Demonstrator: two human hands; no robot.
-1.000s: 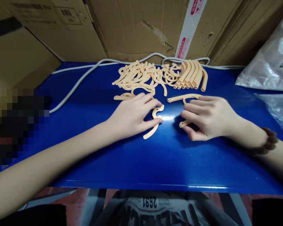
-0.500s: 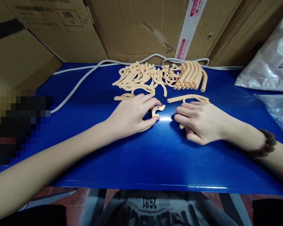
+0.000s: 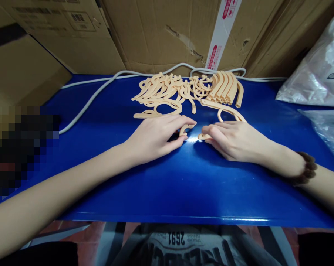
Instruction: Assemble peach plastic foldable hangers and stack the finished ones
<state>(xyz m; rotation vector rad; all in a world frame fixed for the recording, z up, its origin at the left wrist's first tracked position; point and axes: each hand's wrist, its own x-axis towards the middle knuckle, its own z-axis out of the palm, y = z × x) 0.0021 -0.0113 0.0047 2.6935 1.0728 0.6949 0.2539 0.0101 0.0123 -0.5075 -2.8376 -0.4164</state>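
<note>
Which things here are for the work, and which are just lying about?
Probably for the work:
hooked piece in the left hand
beige piece in the right hand
heaped beige parts
stacked curved tubes

Probably just lying about:
white cable
white plastic bag
cardboard box

Looks smooth and plastic on the pieces (image 3: 225, 88), glossy on the bench (image 3: 180, 188), like matt cardboard on the box (image 3: 155, 37).

beige pieces (image 3: 182, 129), blue tabletop (image 3: 183, 188), brown wristband (image 3: 307, 168)
</note>
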